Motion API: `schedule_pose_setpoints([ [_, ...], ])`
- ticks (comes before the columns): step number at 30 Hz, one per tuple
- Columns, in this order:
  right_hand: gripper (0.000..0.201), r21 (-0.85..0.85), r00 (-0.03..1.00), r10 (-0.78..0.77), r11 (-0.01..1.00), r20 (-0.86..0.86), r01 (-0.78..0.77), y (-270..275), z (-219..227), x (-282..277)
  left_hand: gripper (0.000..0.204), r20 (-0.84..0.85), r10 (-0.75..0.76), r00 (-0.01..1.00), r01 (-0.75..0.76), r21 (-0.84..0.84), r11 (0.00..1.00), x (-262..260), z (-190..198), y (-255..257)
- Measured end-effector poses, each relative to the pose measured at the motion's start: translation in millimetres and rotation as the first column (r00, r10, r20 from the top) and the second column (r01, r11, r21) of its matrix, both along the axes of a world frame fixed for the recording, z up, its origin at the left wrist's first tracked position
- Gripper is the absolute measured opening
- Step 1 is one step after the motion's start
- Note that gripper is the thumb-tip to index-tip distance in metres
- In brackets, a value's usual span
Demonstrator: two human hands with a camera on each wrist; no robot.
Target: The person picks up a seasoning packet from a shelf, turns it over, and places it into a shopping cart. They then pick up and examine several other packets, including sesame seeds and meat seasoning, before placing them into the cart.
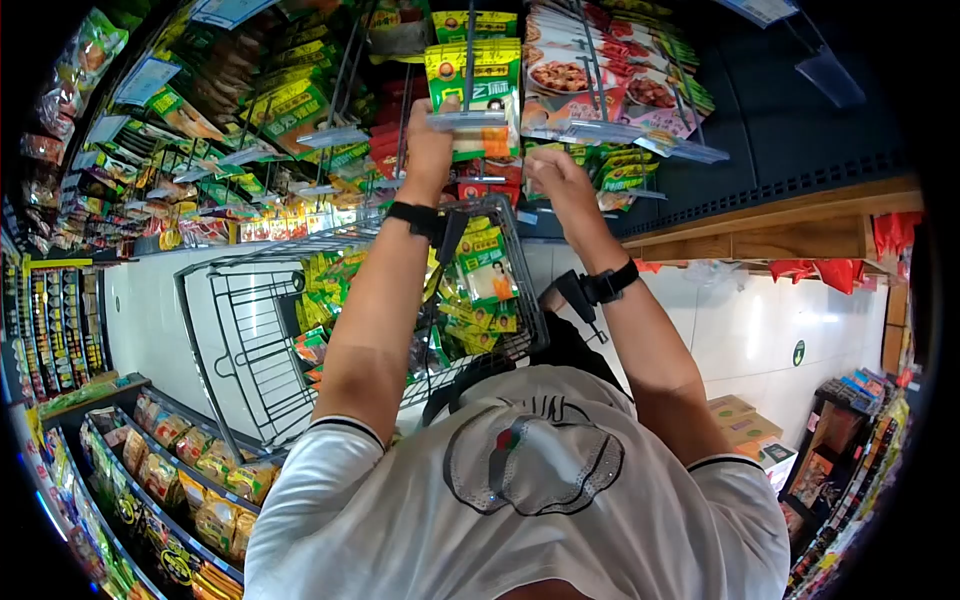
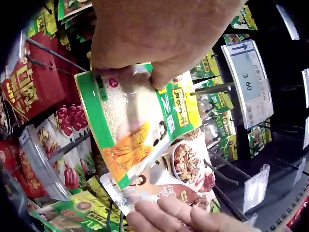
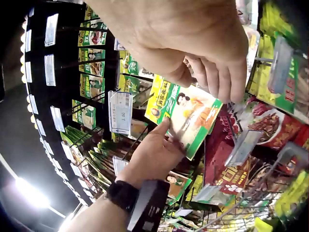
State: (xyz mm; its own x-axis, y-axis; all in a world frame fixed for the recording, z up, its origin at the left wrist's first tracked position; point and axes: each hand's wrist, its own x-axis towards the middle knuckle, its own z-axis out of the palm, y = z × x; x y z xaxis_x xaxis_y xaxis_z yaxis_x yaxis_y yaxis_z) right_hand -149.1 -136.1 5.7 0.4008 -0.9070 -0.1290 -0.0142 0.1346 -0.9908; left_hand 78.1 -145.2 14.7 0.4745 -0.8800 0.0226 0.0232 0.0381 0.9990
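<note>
A green and yellow packet (image 1: 488,85) (image 2: 140,121) (image 3: 186,113) hangs at the rack, behind a clear tag holder (image 1: 465,120) in the head view. My left hand (image 1: 430,150) (image 2: 161,36) (image 3: 152,157) pinches its side edge, thumb on the printed front. Beside the packet's other side is my right hand (image 1: 565,185) (image 2: 176,217) (image 3: 193,48), its fingers loosely bent with nothing visible in them; whether they touch the packet I cannot tell. A price label (image 2: 246,79) (image 3: 120,113) stands near the packet.
Below the rack is a wire cart (image 1: 235,355) with many green and yellow packets (image 1: 487,270) in it. Pink and white packets (image 1: 560,75) hang to the right. A wooden shelf edge (image 1: 780,225) lies further right, and bins of bagged goods (image 1: 190,460) stand at lower left.
</note>
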Motion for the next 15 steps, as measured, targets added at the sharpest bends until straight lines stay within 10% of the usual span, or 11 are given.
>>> schedule_pose_setpoints([
  [7, 0.036, 0.160, 1.000, 0.025, 0.987, -0.004, -0.024, 42, -10, -32, 0.035, 0.386, 0.112, 0.916, -0.091, -0.071, 0.993, 16, -4, 22],
  [11, 0.033, 0.208, 0.997, 0.013, 0.978, 0.076, -0.028, 64, -44, -54, 0.024, -0.112, -0.004, 0.994, 0.004, 0.006, 1.000, -5, -1, 96],
  [14, 0.028, 0.308, 0.999, -0.020, 0.951, -0.027, 0.028, 76, -31, -55, 0.025, 0.044, -0.184, 0.982, 0.164, 0.288, 0.944, -7, -84, 148],
  [15, 0.027, 0.316, 0.999, -0.007, 0.948, -0.050, 0.022, 78, -28, -56, 0.025, -0.152, -0.204, 0.967, 0.246, 0.352, 0.903, -13, -108, 165],
])
